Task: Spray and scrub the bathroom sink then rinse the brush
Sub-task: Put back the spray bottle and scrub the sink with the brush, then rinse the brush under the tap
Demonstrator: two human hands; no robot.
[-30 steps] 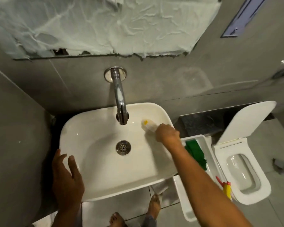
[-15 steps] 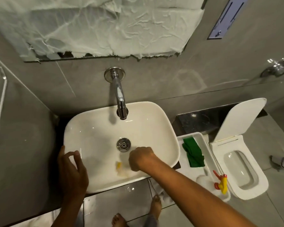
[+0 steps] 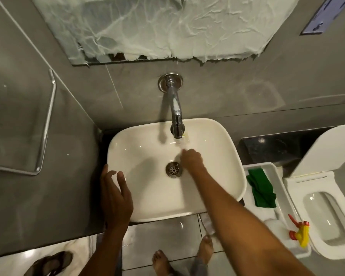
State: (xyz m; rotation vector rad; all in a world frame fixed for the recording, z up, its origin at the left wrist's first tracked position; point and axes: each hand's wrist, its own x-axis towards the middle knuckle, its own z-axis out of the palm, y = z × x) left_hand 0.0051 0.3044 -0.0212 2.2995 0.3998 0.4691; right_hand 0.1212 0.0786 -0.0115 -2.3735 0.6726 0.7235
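Note:
A white rectangular sink (image 3: 139, 208) sits under a chrome wall tap (image 3: 174, 108), with a metal drain (image 3: 174, 169) in its middle. My right hand (image 3: 191, 159) is inside the basin just right of the drain, closed around a brush (image 3: 183, 140) whose pale, yellow-tipped head is blurred and lies at the back of the basin below the tap's mouth. My left hand (image 3: 115, 194) rests at the sink's front left rim, fingers spread, holding nothing. A spray bottle with a yellow and red trigger (image 3: 300, 234) stands in a white tray at the right.
The white tray (image 3: 267, 166) beside the sink also holds a green cloth (image 3: 262, 189). A toilet (image 3: 327, 216) with raised lid stands at far right. A covered mirror (image 3: 167, 26) hangs above the tap. A chrome rail (image 3: 46, 124) is on the left wall. My bare feet and a sandal (image 3: 48, 262) are below.
My right hand has swept the brush from the back right of the basin to the front, then back up under the tap. My left hand has stayed at the front left rim.

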